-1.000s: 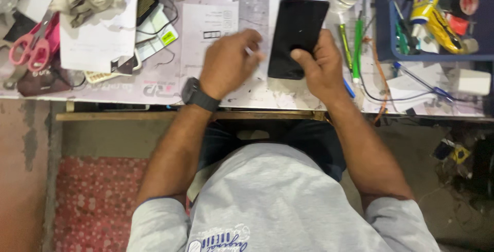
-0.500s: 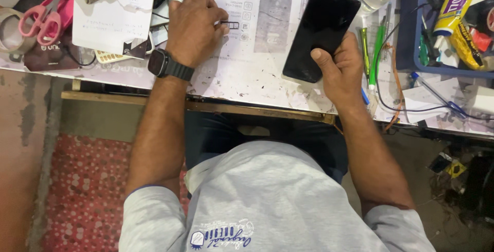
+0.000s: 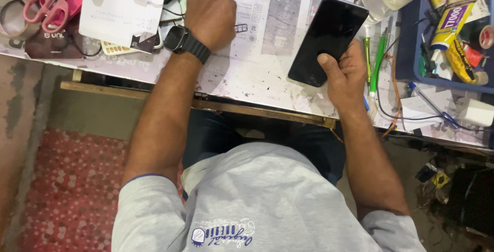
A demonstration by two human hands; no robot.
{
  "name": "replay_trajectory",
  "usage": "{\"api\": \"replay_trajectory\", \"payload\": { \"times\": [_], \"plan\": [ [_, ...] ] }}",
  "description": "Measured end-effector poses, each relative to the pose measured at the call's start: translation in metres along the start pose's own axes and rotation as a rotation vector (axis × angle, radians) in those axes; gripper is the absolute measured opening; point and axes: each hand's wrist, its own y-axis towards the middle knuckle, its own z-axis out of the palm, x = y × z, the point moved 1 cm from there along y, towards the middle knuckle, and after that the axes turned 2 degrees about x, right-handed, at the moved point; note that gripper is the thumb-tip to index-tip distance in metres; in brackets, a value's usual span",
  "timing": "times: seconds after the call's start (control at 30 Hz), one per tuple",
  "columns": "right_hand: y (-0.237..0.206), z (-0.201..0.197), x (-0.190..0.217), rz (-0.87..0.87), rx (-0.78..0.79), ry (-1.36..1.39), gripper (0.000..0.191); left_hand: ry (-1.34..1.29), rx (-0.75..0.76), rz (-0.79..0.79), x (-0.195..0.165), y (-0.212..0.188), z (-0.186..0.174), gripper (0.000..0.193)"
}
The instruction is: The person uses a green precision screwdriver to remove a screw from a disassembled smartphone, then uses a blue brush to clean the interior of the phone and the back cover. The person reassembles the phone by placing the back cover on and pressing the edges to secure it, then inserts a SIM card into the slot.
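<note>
A black, flat, glossy smartphone sits tilted above the paper-covered counter, gripped at its lower end by the right hand. The left hand, curled closed, pinches a small dark metal tray.
</note>
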Motion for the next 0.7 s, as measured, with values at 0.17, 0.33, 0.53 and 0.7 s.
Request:
{"api": "replay_trajectory", "payload": {
  "times": [0.17, 0.33, 0.53, 0.7],
  "plan": [
    [0.000, 0.000, 0.000, -0.013, 0.008, -0.014, 0.034, -0.005, -0.139, 0.088, -0.007, -0.012, 0.001, 0.010],
    [0.002, 0.002, 0.000, -0.020, 0.039, 0.018, 0.033, -0.356, -0.166, 0.100, -0.017, -0.031, 0.002, 0.012],
    [0.009, 0.010, 0.007, -0.036, 0.085, -0.013, 0.037, -0.673, -0.306, 0.142, -0.036, -0.039, -0.006, 0.013],
    [0.011, 0.016, 0.019, -0.009, 0.055, -0.012, 0.037, -0.880, -0.296, 0.127, -0.043, -0.041, -0.007, 0.010]
  ]
}}
